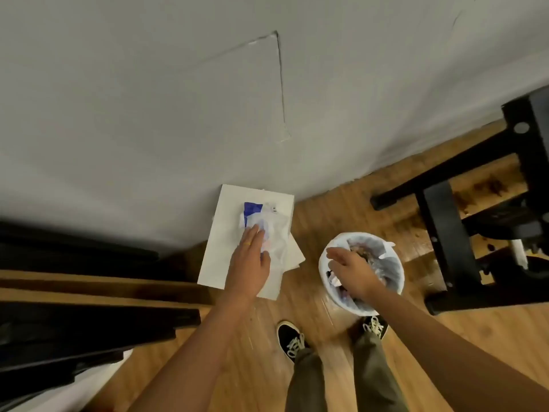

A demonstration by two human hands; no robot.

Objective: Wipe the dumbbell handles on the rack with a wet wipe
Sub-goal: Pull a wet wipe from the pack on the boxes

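- On the flat white rectangular board (217, 257) lying on the floor against the grey wall (148, 114), a soft clear-plastic wet-wipe pack with a blue patch (274, 227) is sitting near the board's far end.
- Left hand (249, 263) is resting on the near side of the pack, palm down. Its fingers (252, 236) are lying fairly straight and close together on the plastic, and a thin yellow ring (248, 243) is showing on one of them. The fingertips are blurring into the plastic, so I cannot tell if there is any pinch.
- Right hand (352, 270) is hovering palm down over the round white bag-lined waste bin (399, 275), which is standing just right of the board.
- The right fingers (335, 254) are pointing left, straight and pressed together. A white scrap is showing under the palm; I cannot tell if the hand is touching it.
- The bin is holding dark mixed rubbish.
- Black metal frame (442, 227) is standing on the brown wooden plank floor (326, 209) at right.
- Dark black rack shelves (89, 322) are filling the left edge, too blurred to tell what they are carrying.
- Black sneakers with white laces (292, 337) and olive trousers (306, 382) are showing at the bottom.
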